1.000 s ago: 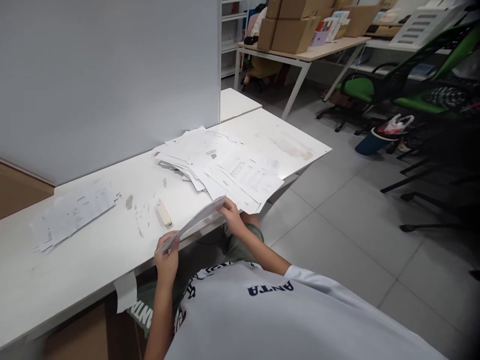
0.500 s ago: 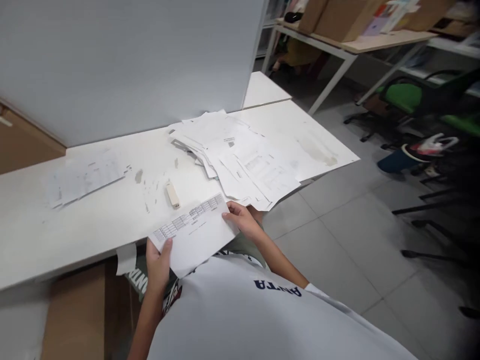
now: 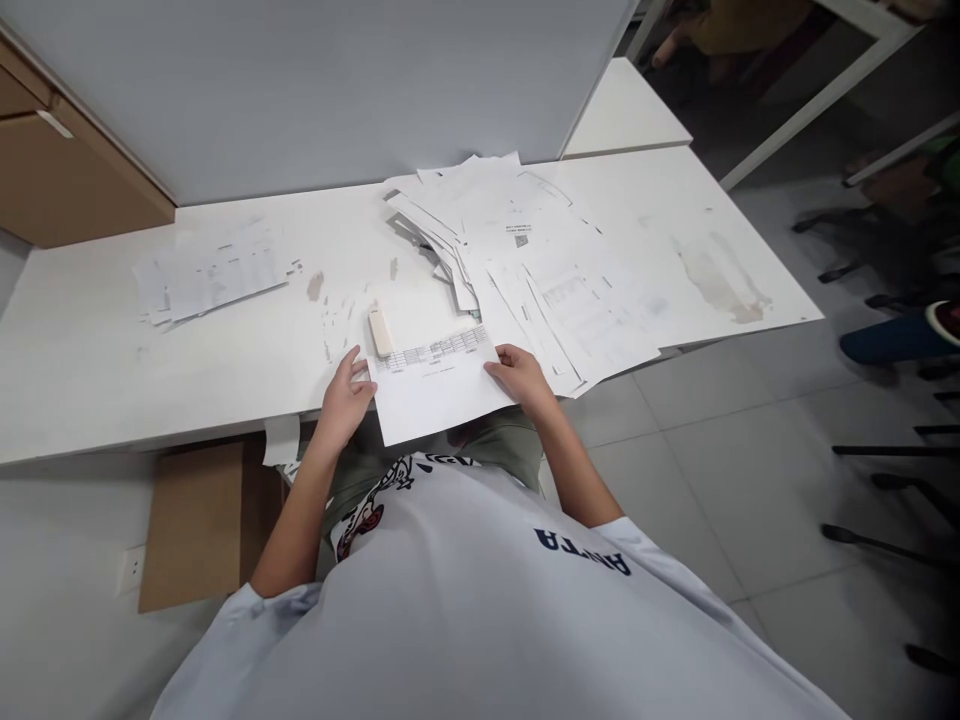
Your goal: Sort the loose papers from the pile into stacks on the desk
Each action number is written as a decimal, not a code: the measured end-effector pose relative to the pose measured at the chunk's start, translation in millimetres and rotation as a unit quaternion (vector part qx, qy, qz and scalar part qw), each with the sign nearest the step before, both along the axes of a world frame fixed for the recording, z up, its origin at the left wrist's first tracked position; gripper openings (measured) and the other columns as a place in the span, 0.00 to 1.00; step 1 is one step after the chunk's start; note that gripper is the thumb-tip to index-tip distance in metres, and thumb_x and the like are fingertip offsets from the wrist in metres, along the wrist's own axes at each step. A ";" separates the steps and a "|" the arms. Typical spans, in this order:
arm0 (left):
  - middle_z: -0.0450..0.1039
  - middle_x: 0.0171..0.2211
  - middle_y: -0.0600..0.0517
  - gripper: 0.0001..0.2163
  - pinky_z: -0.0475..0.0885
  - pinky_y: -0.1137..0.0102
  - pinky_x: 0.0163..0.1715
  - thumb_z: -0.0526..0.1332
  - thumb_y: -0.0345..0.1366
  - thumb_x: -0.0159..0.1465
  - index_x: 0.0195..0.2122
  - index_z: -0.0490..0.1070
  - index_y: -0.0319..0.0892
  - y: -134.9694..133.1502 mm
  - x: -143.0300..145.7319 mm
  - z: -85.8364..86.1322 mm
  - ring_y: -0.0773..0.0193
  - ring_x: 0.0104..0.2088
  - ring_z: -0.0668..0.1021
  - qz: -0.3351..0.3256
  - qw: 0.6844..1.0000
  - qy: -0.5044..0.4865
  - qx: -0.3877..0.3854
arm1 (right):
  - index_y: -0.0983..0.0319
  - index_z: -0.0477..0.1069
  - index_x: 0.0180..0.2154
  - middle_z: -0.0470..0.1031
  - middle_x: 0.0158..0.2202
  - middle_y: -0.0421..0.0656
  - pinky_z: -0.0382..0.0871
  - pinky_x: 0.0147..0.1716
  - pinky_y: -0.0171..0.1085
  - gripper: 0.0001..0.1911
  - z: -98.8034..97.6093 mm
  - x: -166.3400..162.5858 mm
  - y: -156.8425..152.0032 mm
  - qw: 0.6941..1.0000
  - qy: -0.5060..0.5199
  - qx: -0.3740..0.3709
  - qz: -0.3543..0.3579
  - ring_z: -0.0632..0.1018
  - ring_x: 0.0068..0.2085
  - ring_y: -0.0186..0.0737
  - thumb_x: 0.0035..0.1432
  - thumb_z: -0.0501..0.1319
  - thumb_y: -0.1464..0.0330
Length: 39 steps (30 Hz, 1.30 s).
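A white sheet of paper (image 3: 442,400) with a printed table along its far edge lies over the desk's front edge, its near part reaching out above my lap. My right hand (image 3: 521,378) pinches its right edge, thumb on top. At the left edge is my left hand (image 3: 347,400), fingers apart, its thumb close to or touching the paper. A cream oblong object (image 3: 380,330), its kind unclear, lies at the sheet's far left corner; whether it overlaps the paper I cannot tell. Just beyond the right hand spreads a messy pile of printed papers (image 3: 555,290).
The white desk (image 3: 82,350) carries a smaller stack of papers (image 3: 225,270) on the left. A grey panel (image 3: 375,90) rises along its back. Cardboard boxes stand at the back left (image 3: 90,170) and under the desk (image 3: 191,530). Chair legs (image 3: 892,450) are on the right.
The sheet has moved forward onto the desk edge and lies flatter and straighter. My left hand has loosened from its corner and spread its fingers. The view has turned left and down.
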<state>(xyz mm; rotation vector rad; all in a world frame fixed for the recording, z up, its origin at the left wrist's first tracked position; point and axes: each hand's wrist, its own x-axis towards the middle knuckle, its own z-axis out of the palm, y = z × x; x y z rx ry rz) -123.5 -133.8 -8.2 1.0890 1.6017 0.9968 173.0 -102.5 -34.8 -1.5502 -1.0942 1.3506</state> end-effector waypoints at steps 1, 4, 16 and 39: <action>0.66 0.62 0.38 0.34 0.76 0.61 0.46 0.64 0.29 0.57 0.66 0.61 0.46 2.6 0.0 0.4 0.59 0.42 0.81 -0.006 1.000 0.007 0.003 | 0.60 0.72 0.33 0.77 0.30 0.40 0.68 0.34 0.38 0.14 0.2 1.7 0.5 1.000 0.000 0.001 -0.008 0.75 0.33 0.41 0.41 0.63 0.62; 0.64 0.64 0.37 0.33 0.76 0.61 0.45 0.65 0.30 0.58 0.66 0.62 0.47 4.3 2.0 1.8 0.58 0.41 0.81 -0.007 0.999 0.042 0.023 | 0.60 0.72 0.33 0.77 0.29 0.40 0.69 0.34 0.39 0.13 0.3 6.3 0.4 0.999 0.019 -0.010 -0.030 0.76 0.33 0.41 0.41 0.64 0.63; 0.68 0.60 0.45 0.20 0.63 0.57 0.63 0.53 0.39 0.70 0.63 0.60 0.51 81.8 22.9 10.0 0.55 0.62 0.68 -0.090 0.962 0.155 0.208 | 0.61 0.72 0.30 0.77 0.29 0.40 0.67 0.30 0.36 0.13 6.0 26.2 25.2 1.000 0.016 0.006 -0.014 0.75 0.31 0.38 0.39 0.66 0.63; 0.75 0.50 0.46 0.15 0.62 0.55 0.62 0.47 0.32 0.69 0.50 0.71 0.45 125.7 30.1 -23.4 0.55 0.58 0.68 -0.141 0.936 0.263 0.185 | 0.60 0.69 0.33 0.77 0.34 0.43 0.70 0.38 0.43 0.11 -1.6 20.1 6.8 0.999 -0.011 0.028 0.023 0.76 0.36 0.43 0.46 0.62 0.63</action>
